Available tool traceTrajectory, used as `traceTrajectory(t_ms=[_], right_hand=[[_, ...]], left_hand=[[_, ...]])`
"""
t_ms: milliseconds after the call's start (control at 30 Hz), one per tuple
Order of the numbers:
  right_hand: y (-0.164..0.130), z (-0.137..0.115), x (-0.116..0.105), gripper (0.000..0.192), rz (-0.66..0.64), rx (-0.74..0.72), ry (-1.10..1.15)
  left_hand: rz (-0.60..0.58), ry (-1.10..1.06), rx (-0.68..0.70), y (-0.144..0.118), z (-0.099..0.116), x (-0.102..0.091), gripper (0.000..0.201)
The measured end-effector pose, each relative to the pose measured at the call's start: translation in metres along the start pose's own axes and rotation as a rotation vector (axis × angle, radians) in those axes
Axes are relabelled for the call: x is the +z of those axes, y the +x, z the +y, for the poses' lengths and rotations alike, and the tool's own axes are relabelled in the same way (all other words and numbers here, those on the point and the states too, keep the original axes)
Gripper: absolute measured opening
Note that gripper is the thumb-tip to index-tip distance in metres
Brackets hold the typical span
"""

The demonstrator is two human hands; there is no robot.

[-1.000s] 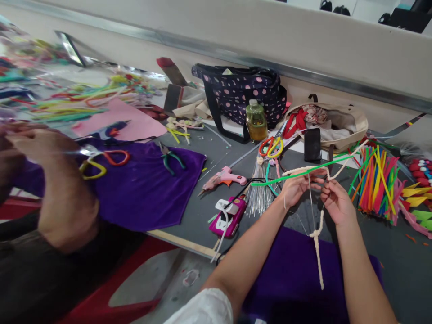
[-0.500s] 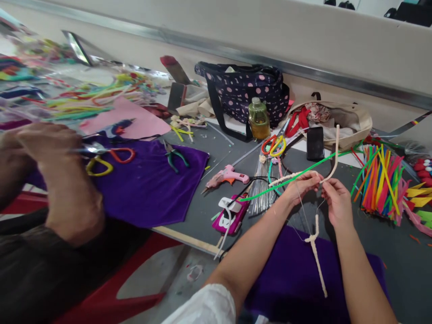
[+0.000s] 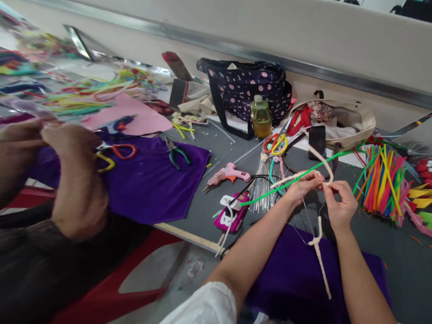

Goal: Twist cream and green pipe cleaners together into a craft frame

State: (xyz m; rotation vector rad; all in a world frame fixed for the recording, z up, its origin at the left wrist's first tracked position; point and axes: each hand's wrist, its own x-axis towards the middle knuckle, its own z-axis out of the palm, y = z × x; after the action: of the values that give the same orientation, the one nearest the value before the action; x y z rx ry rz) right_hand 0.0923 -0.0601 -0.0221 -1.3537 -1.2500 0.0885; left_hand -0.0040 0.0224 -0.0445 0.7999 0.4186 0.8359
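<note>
While your two arms reach out over the dark grey table (image 3: 209,211), your left hand (image 3: 302,188) and right hand (image 3: 340,204) meet close together above a purple cloth (image 3: 290,274). Your left fingers pinch a fuzzy cream pipe cleaner (image 3: 320,157) together with a long green pipe cleaner (image 3: 270,192). Your right fingers pinch the cream one too, right where it bends into a loop. One more cream piece (image 3: 320,256) hangs down below your hands, with a knot in it.

Two bags sit by the wall: a dark bag with pink dots (image 3: 249,90) and a tan cloth bag (image 3: 347,119) with red straps and cloth inside. One bottle of yellow liquid (image 3: 260,117) stands between them. One pink glue gun (image 3: 229,173) lies nearby. Another person's hands (image 3: 67,148) work at the left over a second purple cloth (image 3: 151,180).
</note>
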Motion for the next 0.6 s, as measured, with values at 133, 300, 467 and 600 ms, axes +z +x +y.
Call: traceTrajectory(t_ms=[133,300,467,600], right_hand=[[0.005,0.004,-0.009,0.009,-0.149,-0.229,-0.104],[0.008,0.001,-0.009,0.009,-0.216,-0.059,0.068],[0.005,0.004,-0.002,0.012,-0.185,0.286,0.312],[0.006,0.006,-0.001,0.02,-0.23,0.481,0.416]], left_hand=[[-0.009,-0.005,0.046,0.0,0.002,-0.001,0.033],[-0.022,-0.009,0.065,-0.001,0.005,0.0,0.031],[-0.025,0.084,0.188,-0.002,0.008,0.002,0.029],[-0.033,0.137,0.251,-0.004,0.011,0.002,0.025]])
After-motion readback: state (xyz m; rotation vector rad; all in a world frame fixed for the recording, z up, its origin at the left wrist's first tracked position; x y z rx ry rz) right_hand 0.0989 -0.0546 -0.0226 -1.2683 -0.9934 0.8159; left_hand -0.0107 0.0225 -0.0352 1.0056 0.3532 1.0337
